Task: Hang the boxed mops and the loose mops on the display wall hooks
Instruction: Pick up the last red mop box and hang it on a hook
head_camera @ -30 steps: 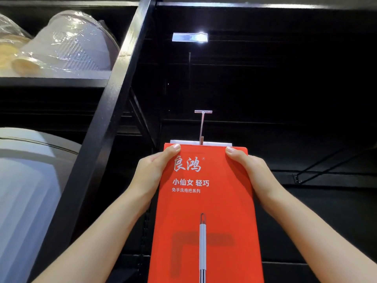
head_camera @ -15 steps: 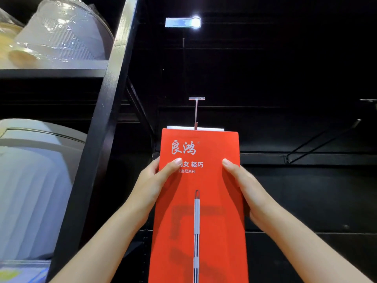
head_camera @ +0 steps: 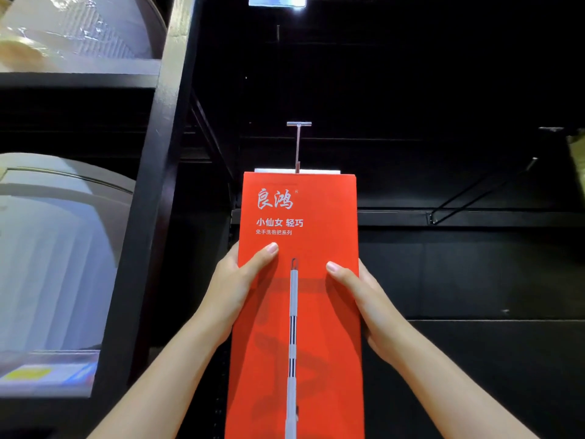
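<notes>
A tall red mop box (head_camera: pixel 300 308) with white lettering and a printed mop handle hangs upright in the middle of the black display wall. Its white top edge sits at a metal hook (head_camera: pixel 298 144) whose T-shaped end pokes out above it. My left hand (head_camera: pixel 234 289) grips the box's left edge, thumb across the front. On the opposite edge my right hand (head_camera: pixel 364 299) holds it the same way, about a third of the way down. The box's lower end runs out of view.
A black shelf post (head_camera: pixel 152 198) stands left of the box, with plastic-wrapped white bins (head_camera: pixel 57 255) on the shelves beyond it. An empty black double-wire hook (head_camera: pixel 481 191) juts from the wall rail at the right. A shiny label strip (head_camera: pixel 278 0) glints above.
Both hands have slid down the box's sides from its top corners to about a third of the way down. The box stays on the hook.
</notes>
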{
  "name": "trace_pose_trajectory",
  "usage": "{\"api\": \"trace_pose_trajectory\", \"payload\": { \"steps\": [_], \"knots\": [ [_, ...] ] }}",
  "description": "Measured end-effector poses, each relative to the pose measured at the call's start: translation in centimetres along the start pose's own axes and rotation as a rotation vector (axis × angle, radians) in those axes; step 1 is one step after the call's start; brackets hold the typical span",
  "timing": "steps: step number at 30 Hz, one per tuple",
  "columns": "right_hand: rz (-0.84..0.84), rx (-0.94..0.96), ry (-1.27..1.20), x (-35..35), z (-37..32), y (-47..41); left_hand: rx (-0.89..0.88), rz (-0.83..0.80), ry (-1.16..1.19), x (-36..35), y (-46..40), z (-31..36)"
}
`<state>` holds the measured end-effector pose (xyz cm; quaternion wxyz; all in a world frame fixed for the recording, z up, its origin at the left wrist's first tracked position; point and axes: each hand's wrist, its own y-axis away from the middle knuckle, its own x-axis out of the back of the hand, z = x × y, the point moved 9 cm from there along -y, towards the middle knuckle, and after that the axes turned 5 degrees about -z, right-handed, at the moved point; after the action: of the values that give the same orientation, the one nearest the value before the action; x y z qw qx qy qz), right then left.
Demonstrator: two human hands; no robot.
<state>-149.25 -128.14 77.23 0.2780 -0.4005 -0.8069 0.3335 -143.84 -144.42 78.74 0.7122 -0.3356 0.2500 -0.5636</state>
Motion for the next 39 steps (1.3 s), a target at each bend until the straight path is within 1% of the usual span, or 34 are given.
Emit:
{"api": "trace_pose_trajectory", "payload": {
  "steps": [6,9,11,17,21,27,30,33,35,37,39],
  "knots": [
    [0.077,0.037,0.036,0.4,0.3,0.2,-0.042,0.034,-0.109,0.8,0.5,0.3],
    [0.081,0.028,0.110,0.6,0.5,1.3,-0.028,0.035,-0.166,1.0,1.5,-0.6],
    [0.051,0.008,0.165,0.5,1.4,3.1,-0.021,0.034,-0.199,1.1,3.1,-2.0],
    [-0.005,-0.095,0.256,-1.8,6.9,10.3,0.013,0.032,-0.154,0.7,10.2,-8.3],
    [0.080,-0.103,0.225,-2.4,8.9,11.8,0.009,0.036,-0.152,0.6,12.3,-10.6],
    [0.175,-0.138,0.215,-2.1,9.3,12.2,0.039,0.012,-0.165,0.8,12.2,-11.1],
    [0.186,-0.204,0.243,-1.9,9.5,12.9,0.051,0.045,-0.249,1.4,12.5,-10.7],
    [0.225,-0.277,0.336,-0.9,9.3,15.1,-0.006,0.221,-0.465,2.2,14.1,-8.3],
    [0.256,-0.317,0.433,0.4,8.5,17.4,-0.148,0.289,-0.646,1.0,15.8,-5.4],
    [0.265,-0.346,0.572,2.0,7.1,20.1,-0.301,0.267,-0.775,-2.0,17.5,-3.2],
    [0.264,-0.388,0.720,3.9,5.4,23.4,-0.369,0.151,-0.797,-6.2,18.9,-2.6]
  ]
}}
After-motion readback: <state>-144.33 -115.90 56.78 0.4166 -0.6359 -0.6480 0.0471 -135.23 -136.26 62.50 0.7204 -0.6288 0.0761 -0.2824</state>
